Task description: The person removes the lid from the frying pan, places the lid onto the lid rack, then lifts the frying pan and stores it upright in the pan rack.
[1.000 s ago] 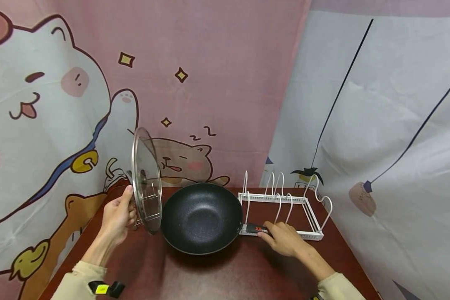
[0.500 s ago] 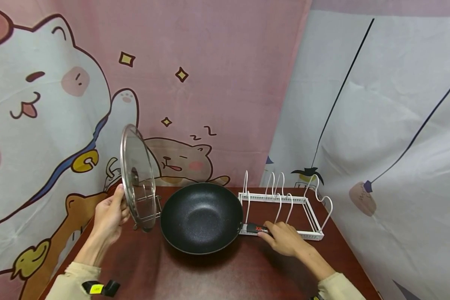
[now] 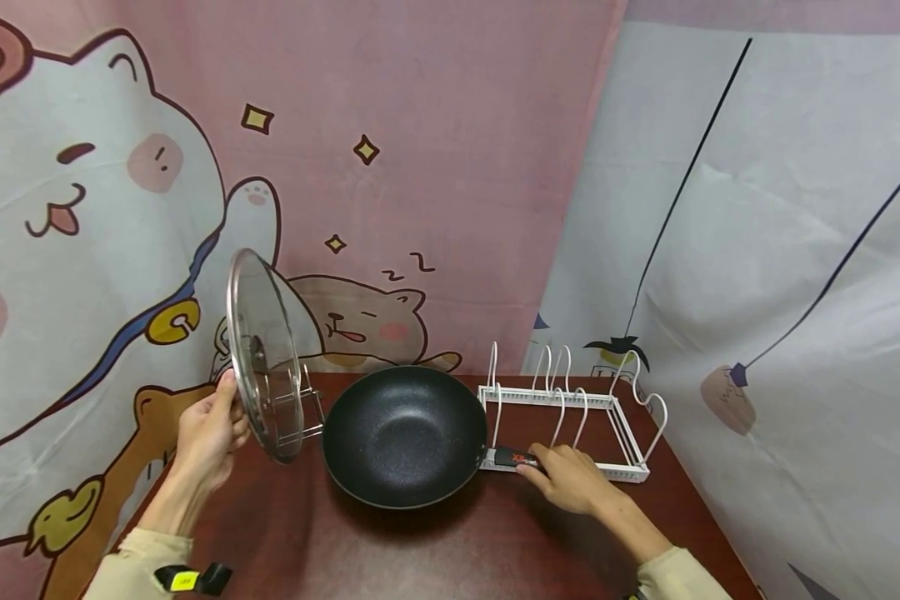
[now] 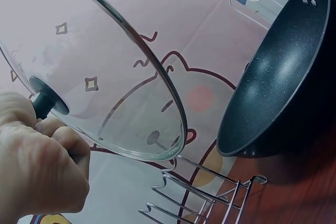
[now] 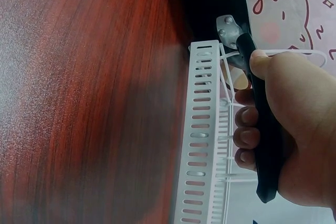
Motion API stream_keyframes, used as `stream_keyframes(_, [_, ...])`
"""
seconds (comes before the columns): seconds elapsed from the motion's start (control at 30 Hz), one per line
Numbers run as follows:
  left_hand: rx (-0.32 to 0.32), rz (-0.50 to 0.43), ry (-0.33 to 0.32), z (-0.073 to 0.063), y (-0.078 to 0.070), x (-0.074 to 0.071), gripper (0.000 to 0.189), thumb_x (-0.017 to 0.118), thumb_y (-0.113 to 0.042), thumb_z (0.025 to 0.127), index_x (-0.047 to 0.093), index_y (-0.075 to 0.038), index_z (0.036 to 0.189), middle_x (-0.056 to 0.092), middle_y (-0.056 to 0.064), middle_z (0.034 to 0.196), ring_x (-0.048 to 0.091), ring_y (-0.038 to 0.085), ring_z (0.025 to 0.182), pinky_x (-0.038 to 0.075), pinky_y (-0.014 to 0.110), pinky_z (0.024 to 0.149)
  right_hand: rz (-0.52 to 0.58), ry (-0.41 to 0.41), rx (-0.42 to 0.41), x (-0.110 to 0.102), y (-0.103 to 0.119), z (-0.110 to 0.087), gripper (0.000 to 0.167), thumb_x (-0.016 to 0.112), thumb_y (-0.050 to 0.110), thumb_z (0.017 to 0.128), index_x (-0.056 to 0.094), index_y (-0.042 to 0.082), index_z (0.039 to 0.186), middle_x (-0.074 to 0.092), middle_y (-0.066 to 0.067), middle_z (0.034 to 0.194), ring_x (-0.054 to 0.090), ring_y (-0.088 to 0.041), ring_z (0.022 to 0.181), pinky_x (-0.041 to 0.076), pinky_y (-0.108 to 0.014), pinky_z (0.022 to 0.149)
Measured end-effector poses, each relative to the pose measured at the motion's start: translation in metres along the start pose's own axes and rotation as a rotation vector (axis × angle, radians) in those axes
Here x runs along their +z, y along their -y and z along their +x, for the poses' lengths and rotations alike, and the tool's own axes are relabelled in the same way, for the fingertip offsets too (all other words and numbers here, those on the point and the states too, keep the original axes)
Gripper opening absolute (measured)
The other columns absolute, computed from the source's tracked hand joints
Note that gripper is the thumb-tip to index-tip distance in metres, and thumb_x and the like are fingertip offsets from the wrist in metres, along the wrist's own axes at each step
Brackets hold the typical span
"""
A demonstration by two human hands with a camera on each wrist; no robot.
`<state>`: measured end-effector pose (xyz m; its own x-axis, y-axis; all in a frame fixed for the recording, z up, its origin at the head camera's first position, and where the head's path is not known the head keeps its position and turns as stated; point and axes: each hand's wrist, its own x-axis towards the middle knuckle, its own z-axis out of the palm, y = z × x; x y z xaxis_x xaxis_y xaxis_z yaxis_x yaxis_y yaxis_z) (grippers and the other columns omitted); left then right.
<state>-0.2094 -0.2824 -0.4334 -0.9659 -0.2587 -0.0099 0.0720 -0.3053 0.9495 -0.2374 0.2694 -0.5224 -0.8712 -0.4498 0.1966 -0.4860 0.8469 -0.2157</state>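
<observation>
In the head view my left hand [image 3: 206, 437] holds a clear glass lid [image 3: 266, 371] with a metal rim, nearly upright at the left. The left wrist view shows those fingers curled round the lid's black knob [image 4: 46, 100]. My right hand [image 3: 573, 479] grips the black handle [image 5: 266, 140] of a dark speckled wok [image 3: 405, 437]. The wok sits mid-table, its inside facing up; whether its base touches the table is hidden. Its handle passes over the near bar of a white rack [image 3: 624, 433].
A small metal wire rack [image 4: 210, 195] stands on the red-brown table [image 3: 390, 554] behind the lid, left of the wok. The white rack has several upright loops at the right. A printed curtain [image 3: 457, 167] hangs behind and along the sides.
My left hand has carried the lid leftward, away from the wok, uncovering more of the wire rack. The wok and my right hand have stayed in place.
</observation>
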Motion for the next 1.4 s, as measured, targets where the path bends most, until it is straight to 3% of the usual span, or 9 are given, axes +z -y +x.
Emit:
stream_keyframes(0.27, [0.014,-0.019,-0.004,0.001,-0.001,-0.005,0.055,0.057,-0.049,0.117,0.052,-0.018,0.072,0.037,-0.011,0.058,0.019,0.01,0.056,0.012,0.035,0.053,-0.012,-0.005,-0.003,0.0,0.001,-0.001,0.031,0.07,0.05,0.11,0.066,0.022,0.099,0.063,0.012,0.07,0.058,-0.004,0.062,0.044,-0.033,0.054])
stream_keyframes(0.83, [0.03,-0.023,-0.006,0.0,-0.003,-0.01,0.054,0.06,-0.051,0.115,0.052,-0.018,0.073,0.029,-0.008,0.061,0.016,0.012,0.057,0.011,0.036,0.054,-0.009,-0.003,0.042,-0.002,0.004,-0.003,0.027,0.073,0.047,0.11,0.069,0.023,0.097,0.068,0.011,0.085,0.065,-0.007,0.077,0.052,-0.036,0.063])
stream_keyframes(1.2, [0.016,-0.013,-0.008,0.001,-0.002,-0.01,0.052,0.06,-0.051,0.114,0.055,-0.018,0.075,0.031,-0.008,0.062,0.018,0.012,0.057,0.011,0.038,0.055,-0.015,-0.033,0.026,-0.002,0.006,-0.007,0.027,0.072,0.046,0.11,0.073,0.02,0.106,0.074,0.007,0.098,0.071,-0.01,0.085,0.059,-0.041,0.07])
stream_keyframes(1.4, [0.003,-0.014,-0.011,0.001,-0.001,-0.009,0.052,0.06,-0.052,0.115,0.053,-0.019,0.075,0.033,-0.008,0.061,0.019,0.011,0.057,0.012,0.037,0.055,-0.015,-0.032,0.027,-0.003,0.008,-0.011,0.034,0.07,0.046,0.112,0.075,0.015,0.123,0.081,-0.005,0.119,0.08,-0.022,0.106,0.066,-0.05,0.089])
